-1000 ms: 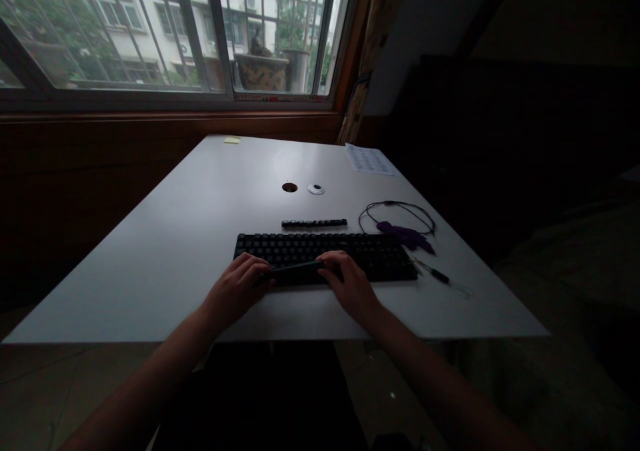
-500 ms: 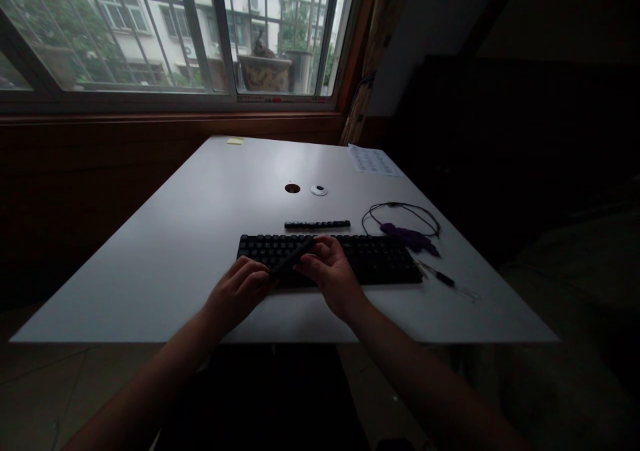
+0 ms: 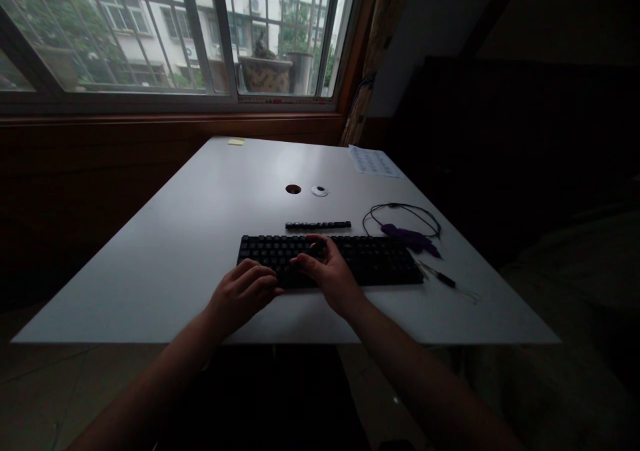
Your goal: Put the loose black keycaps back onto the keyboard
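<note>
A black keyboard (image 3: 385, 261) lies near the front of the white table. Over its left half, both hands hold a long black bar that looks like a spacebar keycap (image 3: 290, 274); it is dark against the keys and partly hidden by fingers. My left hand (image 3: 246, 292) has its fingers closed at the bar's near left end, by the keyboard's front edge. The thumb and fingers of my right hand (image 3: 329, 271) pinch its far right end. Behind the keyboard lies a row of black keycaps (image 3: 319, 225).
To the right are a purple cloth (image 3: 413, 239), a coiled black cable (image 3: 435, 219) and a thin wire tool with a black handle (image 3: 445, 279). Farther back are a round table hole (image 3: 293, 189), a white ring cover (image 3: 319, 191), a printed sheet (image 3: 374, 161) and yellow notes (image 3: 236, 142).
The black bar has been turned and lowered closer to the keys, so less of it shows. My left hand has shifted slightly to the right and my right fingers have curled more.
</note>
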`<state>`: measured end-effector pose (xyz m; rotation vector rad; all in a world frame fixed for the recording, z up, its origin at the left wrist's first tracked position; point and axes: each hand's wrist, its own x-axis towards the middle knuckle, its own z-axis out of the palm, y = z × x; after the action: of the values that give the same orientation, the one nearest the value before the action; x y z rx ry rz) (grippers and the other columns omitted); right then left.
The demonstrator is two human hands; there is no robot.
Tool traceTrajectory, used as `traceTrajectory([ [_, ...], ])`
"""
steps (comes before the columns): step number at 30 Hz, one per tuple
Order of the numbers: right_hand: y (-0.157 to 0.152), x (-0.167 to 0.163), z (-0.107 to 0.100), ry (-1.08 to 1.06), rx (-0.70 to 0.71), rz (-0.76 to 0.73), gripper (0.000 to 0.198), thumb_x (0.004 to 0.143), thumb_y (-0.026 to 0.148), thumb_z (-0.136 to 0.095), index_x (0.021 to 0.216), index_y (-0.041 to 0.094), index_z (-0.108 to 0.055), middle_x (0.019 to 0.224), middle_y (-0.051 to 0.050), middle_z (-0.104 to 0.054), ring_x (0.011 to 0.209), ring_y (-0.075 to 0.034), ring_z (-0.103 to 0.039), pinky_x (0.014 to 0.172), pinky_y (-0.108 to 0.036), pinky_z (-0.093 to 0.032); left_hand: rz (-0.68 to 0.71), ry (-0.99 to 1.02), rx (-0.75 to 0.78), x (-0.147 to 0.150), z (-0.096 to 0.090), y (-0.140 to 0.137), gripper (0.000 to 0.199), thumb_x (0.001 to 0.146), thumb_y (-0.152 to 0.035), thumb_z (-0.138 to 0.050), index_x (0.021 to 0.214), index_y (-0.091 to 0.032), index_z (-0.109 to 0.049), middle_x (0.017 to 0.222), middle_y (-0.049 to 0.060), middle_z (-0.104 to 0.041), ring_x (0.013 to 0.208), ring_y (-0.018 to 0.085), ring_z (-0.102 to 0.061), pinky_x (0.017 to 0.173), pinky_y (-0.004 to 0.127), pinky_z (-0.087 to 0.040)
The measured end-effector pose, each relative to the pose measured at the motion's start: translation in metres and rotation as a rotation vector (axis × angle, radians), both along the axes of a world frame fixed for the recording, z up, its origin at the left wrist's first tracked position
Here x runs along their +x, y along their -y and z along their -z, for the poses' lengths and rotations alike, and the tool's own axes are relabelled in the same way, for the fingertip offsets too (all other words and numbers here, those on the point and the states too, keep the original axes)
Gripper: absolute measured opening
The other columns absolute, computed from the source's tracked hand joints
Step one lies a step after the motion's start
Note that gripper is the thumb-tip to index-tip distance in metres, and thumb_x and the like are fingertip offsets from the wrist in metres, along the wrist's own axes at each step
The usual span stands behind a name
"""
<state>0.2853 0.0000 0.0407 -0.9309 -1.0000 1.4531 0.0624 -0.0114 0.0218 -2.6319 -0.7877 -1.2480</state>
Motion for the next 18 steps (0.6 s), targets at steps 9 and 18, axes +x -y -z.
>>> traceTrajectory([
  [9,-0.014,0.024,0.003,0.126,0.006,0.055,0.071,0.066,0.036,-0.091,0.124,0.026,-0.051,0.090,0.003,-0.068,0.083,-0.017,-0.072,0.075,-0.030,-0.057,-0.045,0.094,-0.049,-0.002,0.001,0.000,0.013,0.092,-0.012,-0.067,0.097,-0.022,-0.059,0.090,0.004,-0.069,0.080,0.018,-0.057,0.072,0.032,-0.054],
  [18,-0.021,0.028,0.007,-0.012,0.004,0.158,0.047,0.064,0.039,-0.091,0.092,0.023,-0.056,0.090,0.002,-0.068,0.088,-0.017,-0.071,0.081,-0.031,-0.057,-0.074,0.128,-0.077,-0.001,-0.001,-0.002,0.012,0.092,-0.012,-0.065,0.095,-0.022,-0.059,0.089,0.004,-0.068,0.081,0.018,-0.057,0.071,0.032,-0.054],
])
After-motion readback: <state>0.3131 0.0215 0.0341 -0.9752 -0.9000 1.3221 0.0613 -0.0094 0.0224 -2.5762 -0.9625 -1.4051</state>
